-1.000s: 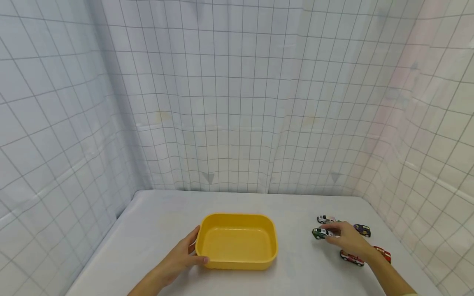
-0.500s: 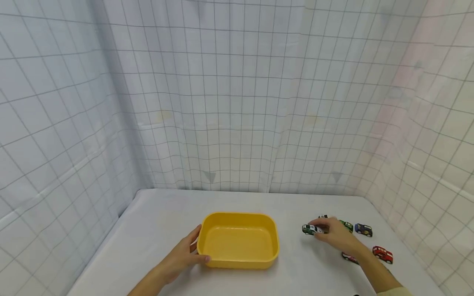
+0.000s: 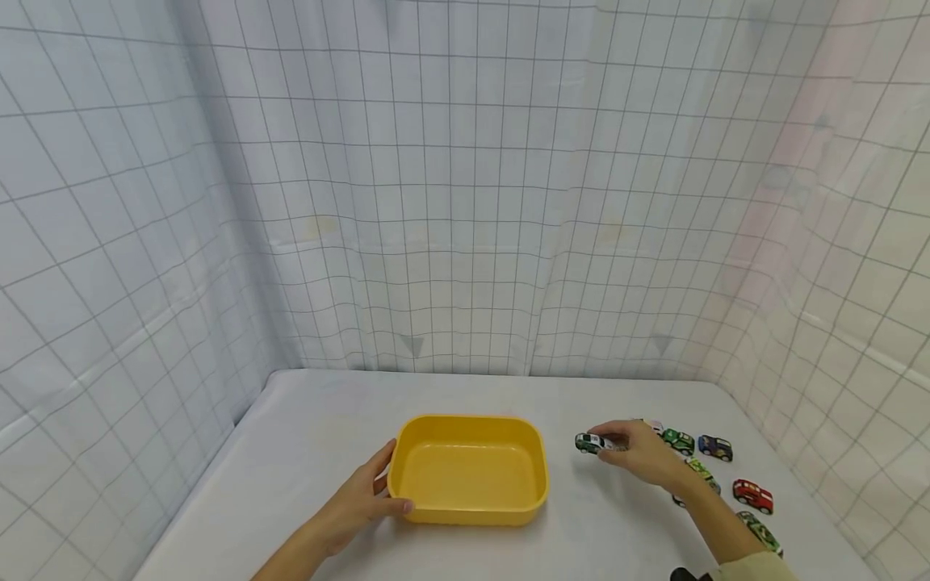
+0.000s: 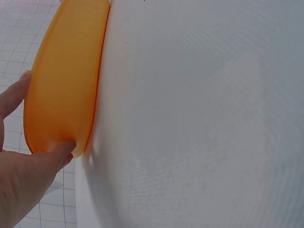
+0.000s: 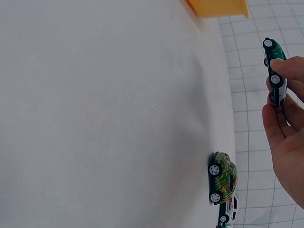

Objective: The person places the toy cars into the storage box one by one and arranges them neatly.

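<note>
In the head view, my right hand (image 3: pixel 645 457) pinches a green and white toy car (image 3: pixel 591 443) between thumb and fingers, to the right of a yellow plastic basin (image 3: pixel 472 516). The right wrist view shows the toy car (image 5: pixel 277 80) from its wheel side, raised off the white surface. My left hand (image 3: pixel 354 507) grips the basin's left end, its thumb at the front corner and the other fingers along the side. From the left wrist, the basin's outer wall (image 4: pixel 71 76) looks orange, with fingers against it. Nothing lies inside the basin.
Several toy cars stand at the right: a green one (image 3: pixel 679 440), a dark blue one (image 3: pixel 715 447), a red one (image 3: pixel 753 495) and a camouflage one (image 3: pixel 760 532). A lime-patterned car (image 3: pixel 701 474) is partly behind my right forearm. Grid-patterned curtains (image 3: pixel 465 242) enclose the white table (image 3: pixel 320 420).
My right hand has moved left toward the basin with the green and white toy car. More cars show behind the arm now. My left hand keeps its place on the basin.
</note>
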`<act>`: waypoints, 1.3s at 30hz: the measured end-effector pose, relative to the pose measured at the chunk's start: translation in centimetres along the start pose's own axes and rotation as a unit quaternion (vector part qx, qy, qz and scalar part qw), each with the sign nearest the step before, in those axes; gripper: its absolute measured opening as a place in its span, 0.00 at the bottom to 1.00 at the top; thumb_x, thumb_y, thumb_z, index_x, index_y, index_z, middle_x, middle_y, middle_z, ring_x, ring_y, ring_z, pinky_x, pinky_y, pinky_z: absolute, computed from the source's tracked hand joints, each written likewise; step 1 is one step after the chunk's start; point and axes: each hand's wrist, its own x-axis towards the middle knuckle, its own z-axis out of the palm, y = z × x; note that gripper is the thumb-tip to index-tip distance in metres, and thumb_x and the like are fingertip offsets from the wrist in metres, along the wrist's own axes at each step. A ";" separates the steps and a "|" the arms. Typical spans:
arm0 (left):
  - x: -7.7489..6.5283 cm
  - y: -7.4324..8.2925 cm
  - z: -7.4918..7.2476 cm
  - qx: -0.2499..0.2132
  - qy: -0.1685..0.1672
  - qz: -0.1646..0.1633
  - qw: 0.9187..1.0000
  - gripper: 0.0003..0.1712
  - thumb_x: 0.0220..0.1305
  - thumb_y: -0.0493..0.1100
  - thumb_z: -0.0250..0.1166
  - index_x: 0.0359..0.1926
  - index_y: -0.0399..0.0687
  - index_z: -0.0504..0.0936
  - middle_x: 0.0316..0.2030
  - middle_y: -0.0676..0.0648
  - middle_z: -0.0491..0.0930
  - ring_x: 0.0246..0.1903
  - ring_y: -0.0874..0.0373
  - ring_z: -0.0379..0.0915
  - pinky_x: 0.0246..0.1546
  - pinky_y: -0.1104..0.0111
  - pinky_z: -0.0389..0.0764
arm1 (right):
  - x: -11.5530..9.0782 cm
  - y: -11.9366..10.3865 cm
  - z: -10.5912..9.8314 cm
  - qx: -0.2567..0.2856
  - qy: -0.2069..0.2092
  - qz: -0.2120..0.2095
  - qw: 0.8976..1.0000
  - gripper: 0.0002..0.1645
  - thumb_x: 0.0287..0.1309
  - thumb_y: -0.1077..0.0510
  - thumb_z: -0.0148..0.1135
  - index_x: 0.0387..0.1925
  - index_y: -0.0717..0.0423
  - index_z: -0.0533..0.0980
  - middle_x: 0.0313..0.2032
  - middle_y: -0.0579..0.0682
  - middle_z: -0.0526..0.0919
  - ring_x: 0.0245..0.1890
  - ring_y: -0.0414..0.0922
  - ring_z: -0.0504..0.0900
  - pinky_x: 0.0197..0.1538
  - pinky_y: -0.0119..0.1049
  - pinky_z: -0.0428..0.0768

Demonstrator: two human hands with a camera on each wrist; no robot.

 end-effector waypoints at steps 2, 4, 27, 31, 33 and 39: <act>0.0 0.0 0.0 0.000 0.001 0.000 1.000 0.65 0.58 0.39 0.79 0.81 0.34 0.42 0.80 0.31 0.37 0.74 0.30 0.51 0.67 0.51 0.68 | 0.2 -0.1 0.2 0.009 -0.005 -0.009 1.000 0.20 0.61 0.57 0.73 0.54 0.58 0.84 0.53 0.54 0.86 0.54 0.54 0.83 0.57 0.49 0.83; 0.1 -0.1 0.0 0.001 0.002 0.000 1.000 0.65 0.58 0.39 0.79 0.81 0.34 0.42 0.80 0.31 0.38 0.74 0.30 0.51 0.67 0.52 0.69 | 0.4 -0.1 0.4 0.017 -0.010 -0.017 1.000 0.21 0.62 0.57 0.72 0.55 0.59 0.84 0.54 0.54 0.86 0.53 0.53 0.83 0.56 0.47 0.84; 0.1 -0.1 0.2 0.002 0.007 -0.006 1.000 0.64 0.59 0.41 0.79 0.81 0.34 0.43 0.80 0.30 0.39 0.74 0.30 0.52 0.66 0.53 0.69 | 3.3 -3.7 2.3 0.012 -0.052 -0.089 0.995 0.17 0.65 0.57 0.71 0.54 0.55 0.85 0.49 0.45 0.86 0.47 0.47 0.81 0.57 0.46 0.83; 0.1 -0.2 0.1 0.003 0.003 -0.007 1.000 0.64 0.59 0.41 0.79 0.81 0.34 0.42 0.80 0.30 0.38 0.74 0.30 0.51 0.67 0.52 0.68 | 3.9 -4.2 3.0 0.017 -0.065 -0.098 0.993 0.16 0.65 0.58 0.71 0.54 0.56 0.85 0.47 0.43 0.85 0.45 0.45 0.81 0.54 0.39 0.83; 0.0 -0.2 0.1 0.005 0.005 -0.008 1.000 0.64 0.58 0.41 0.79 0.81 0.34 0.43 0.80 0.31 0.38 0.74 0.30 0.51 0.67 0.52 0.67 | 4.1 -4.5 3.3 0.014 -0.069 -0.102 0.992 0.17 0.65 0.58 0.71 0.54 0.56 0.85 0.47 0.43 0.85 0.45 0.45 0.81 0.54 0.39 0.83; 0.0 -0.1 0.0 0.004 0.005 -0.007 1.000 0.65 0.58 0.41 0.79 0.82 0.34 0.43 0.80 0.31 0.38 0.74 0.30 0.52 0.66 0.52 0.68 | 4.7 -5.1 4.0 0.010 -0.070 -0.107 0.992 0.18 0.65 0.57 0.71 0.54 0.57 0.84 0.47 0.43 0.85 0.45 0.45 0.81 0.55 0.42 0.84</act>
